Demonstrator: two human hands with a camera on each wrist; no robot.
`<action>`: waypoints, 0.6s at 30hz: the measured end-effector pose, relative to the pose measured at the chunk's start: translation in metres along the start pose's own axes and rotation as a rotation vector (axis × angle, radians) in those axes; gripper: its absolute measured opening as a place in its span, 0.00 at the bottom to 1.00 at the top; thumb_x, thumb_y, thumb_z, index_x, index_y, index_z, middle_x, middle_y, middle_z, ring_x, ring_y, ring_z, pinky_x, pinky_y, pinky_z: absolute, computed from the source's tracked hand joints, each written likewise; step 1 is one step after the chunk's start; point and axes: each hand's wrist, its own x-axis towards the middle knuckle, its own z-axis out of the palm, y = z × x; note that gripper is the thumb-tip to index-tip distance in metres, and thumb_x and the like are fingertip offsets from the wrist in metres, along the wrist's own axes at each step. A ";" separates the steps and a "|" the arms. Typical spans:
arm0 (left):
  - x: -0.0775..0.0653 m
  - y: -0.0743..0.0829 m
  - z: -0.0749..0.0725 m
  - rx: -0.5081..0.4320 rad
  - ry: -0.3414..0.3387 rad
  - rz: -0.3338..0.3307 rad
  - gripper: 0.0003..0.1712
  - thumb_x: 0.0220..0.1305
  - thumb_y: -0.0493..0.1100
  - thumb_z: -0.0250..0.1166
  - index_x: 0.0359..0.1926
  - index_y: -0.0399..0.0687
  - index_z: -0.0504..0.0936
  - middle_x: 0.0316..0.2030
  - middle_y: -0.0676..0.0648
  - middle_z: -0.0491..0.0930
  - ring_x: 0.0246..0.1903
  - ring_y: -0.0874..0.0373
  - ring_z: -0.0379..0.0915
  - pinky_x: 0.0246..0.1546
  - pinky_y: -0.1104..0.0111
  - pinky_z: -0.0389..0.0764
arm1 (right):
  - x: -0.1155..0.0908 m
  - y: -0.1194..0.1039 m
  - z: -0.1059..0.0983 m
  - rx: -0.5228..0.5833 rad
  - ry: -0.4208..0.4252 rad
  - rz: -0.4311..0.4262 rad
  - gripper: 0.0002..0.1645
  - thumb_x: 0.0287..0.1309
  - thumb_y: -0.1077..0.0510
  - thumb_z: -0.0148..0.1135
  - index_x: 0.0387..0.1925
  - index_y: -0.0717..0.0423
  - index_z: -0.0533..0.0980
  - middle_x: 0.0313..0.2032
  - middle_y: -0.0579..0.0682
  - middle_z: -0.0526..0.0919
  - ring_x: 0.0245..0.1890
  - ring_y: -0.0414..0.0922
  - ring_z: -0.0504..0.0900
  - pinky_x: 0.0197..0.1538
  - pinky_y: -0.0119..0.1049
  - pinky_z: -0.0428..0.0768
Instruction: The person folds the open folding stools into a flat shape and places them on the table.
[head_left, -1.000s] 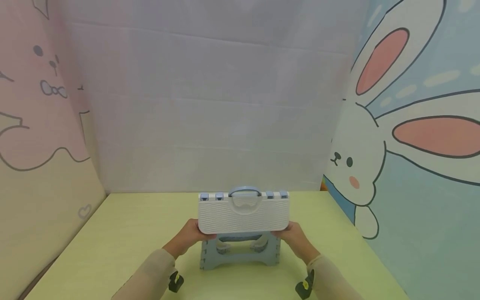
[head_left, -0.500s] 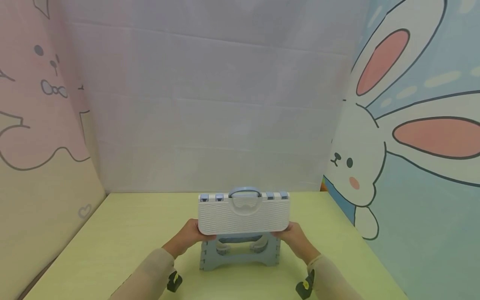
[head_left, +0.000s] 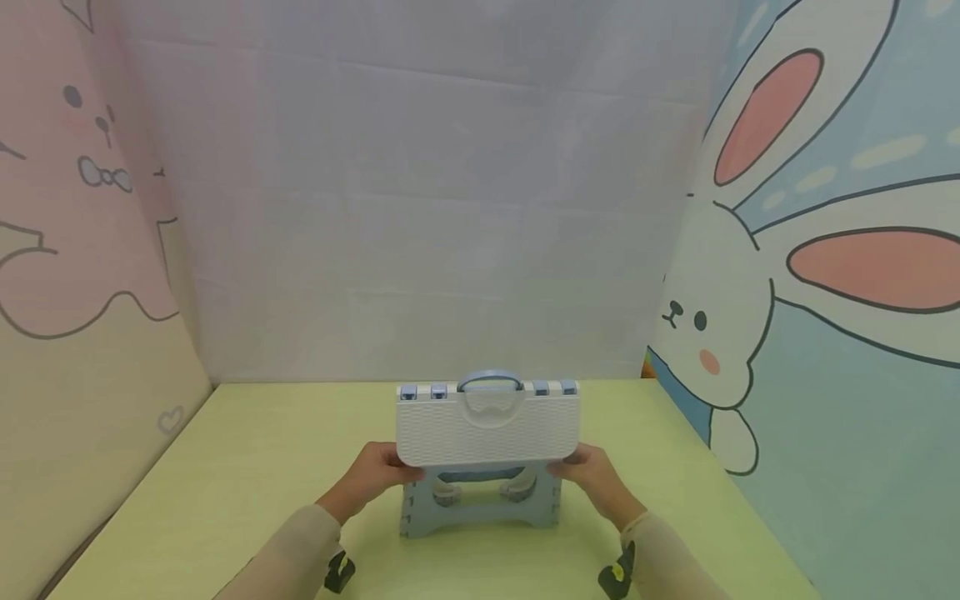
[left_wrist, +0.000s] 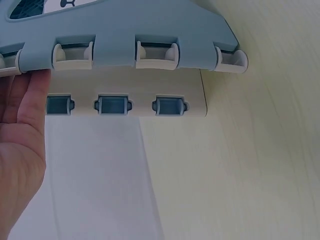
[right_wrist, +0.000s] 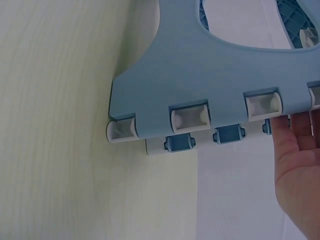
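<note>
a folding stool [head_left: 517, 446] is at the middle of the table [head_left: 285, 442], nearer the person than the back edge, its legs pointing down; whether the feet bear on the surface i can't tell. its white top has a woven pattern and shows to the head camera, with a pale blue handle [head_left: 489, 375] standing up from the upper edge and two blue hinges [head_left: 408, 392] on either side. the leg panel [head_left: 480, 517] below is blue-grey and pierced by a wide opening.

both hands grip it. the left hand [head_left: 372, 472] has the left side just under the top — thumb in front, other fingers behind. the right hand [head_left: 597, 477] holds the right side in the same way, thumb forward. in the left wrist view, white clips [left_wrist: 72, 56] line the panel's edge, and the fingers pass behind it; the right wrist view shows much the same.

beige sleeves [head_left: 667, 554] cover the forearms. a white sheet [head_left: 450, 208] hangs at the back, and a cartoon rabbit [head_left: 720, 317] decorates the right wall.
</note>
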 end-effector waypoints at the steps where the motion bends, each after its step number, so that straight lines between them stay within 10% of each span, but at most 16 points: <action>1: 0.000 0.000 0.000 -0.001 0.002 -0.002 0.21 0.57 0.37 0.69 0.48 0.25 0.79 0.45 0.34 0.82 0.43 0.49 0.80 0.44 0.57 0.81 | 0.000 0.000 0.000 0.005 -0.005 -0.005 0.24 0.58 0.64 0.62 0.53 0.75 0.72 0.53 0.65 0.78 0.53 0.50 0.78 0.54 0.45 0.76; 8: -0.004 0.001 0.002 0.077 0.070 0.011 0.20 0.55 0.36 0.70 0.46 0.27 0.80 0.42 0.35 0.83 0.41 0.47 0.81 0.42 0.58 0.82 | 0.000 -0.001 0.000 0.028 -0.009 -0.009 0.23 0.58 0.64 0.62 0.52 0.77 0.72 0.49 0.59 0.82 0.46 0.36 0.79 0.49 0.35 0.76; 18: 0.001 -0.003 0.002 0.134 0.218 0.010 0.42 0.49 0.36 0.75 0.63 0.34 0.64 0.57 0.35 0.68 0.54 0.39 0.68 0.55 0.46 0.70 | 0.002 0.001 0.000 0.072 0.126 0.052 0.43 0.52 0.64 0.64 0.68 0.65 0.58 0.63 0.62 0.68 0.62 0.59 0.65 0.61 0.57 0.67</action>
